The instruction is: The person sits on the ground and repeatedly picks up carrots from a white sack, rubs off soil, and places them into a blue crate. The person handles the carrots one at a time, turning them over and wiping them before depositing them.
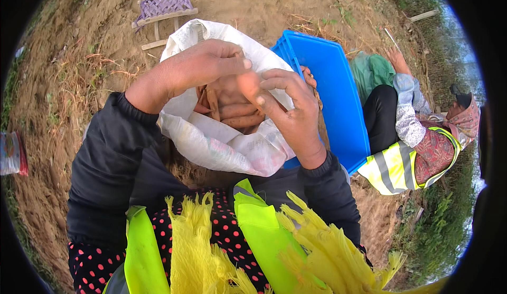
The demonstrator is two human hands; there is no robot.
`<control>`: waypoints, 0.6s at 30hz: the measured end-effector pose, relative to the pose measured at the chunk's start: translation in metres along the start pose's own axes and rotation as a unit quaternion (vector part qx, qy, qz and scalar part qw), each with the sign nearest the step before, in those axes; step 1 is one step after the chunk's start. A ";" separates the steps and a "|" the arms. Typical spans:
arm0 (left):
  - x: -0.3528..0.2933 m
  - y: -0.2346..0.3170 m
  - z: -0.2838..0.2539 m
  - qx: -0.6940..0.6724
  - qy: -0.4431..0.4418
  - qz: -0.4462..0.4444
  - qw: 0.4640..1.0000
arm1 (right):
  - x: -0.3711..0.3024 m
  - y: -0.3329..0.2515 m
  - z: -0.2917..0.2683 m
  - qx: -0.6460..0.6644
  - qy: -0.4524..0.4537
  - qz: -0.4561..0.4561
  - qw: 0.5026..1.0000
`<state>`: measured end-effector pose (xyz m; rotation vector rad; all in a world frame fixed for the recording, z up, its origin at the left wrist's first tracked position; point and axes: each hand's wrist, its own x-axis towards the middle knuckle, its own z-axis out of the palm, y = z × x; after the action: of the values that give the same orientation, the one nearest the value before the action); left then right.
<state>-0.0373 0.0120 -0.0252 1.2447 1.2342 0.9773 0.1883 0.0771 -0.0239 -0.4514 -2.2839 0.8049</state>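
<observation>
While a white woven sack (211,143) held long orange-brown roots (238,110) —
a blurred reddish root (248,84) met the half-curled fingers of the right hand (296,104); the left hand (208,61) nearly pinched; grips unclear.

Photographed mid-blur, a reddish root (249,85) smears near the frame's centre; your left hand (205,63) hides part of the white sack (211,145); the bottom edge crops your yellow scarf (194,241).

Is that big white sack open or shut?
Open: the white sack has its rim spread wide, and long orange-brown vegetables show inside.
</observation>
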 end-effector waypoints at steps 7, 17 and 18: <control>0.000 -0.001 -0.003 -0.018 -0.002 -0.035 0.999 | -0.003 0.000 0.000 0.071 0.007 0.079 0.994; -0.002 -0.001 0.002 -0.060 0.003 -0.058 0.996 | -0.004 0.015 -0.003 0.032 0.027 0.032 0.999; -0.003 -0.002 0.001 -0.044 0.002 -0.055 0.998 | -0.001 0.019 -0.011 -0.034 0.064 0.012 0.997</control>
<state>-0.0373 0.0088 -0.0264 1.0953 1.2351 0.9444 0.1985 0.0959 -0.0300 -0.5470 -2.1955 0.6922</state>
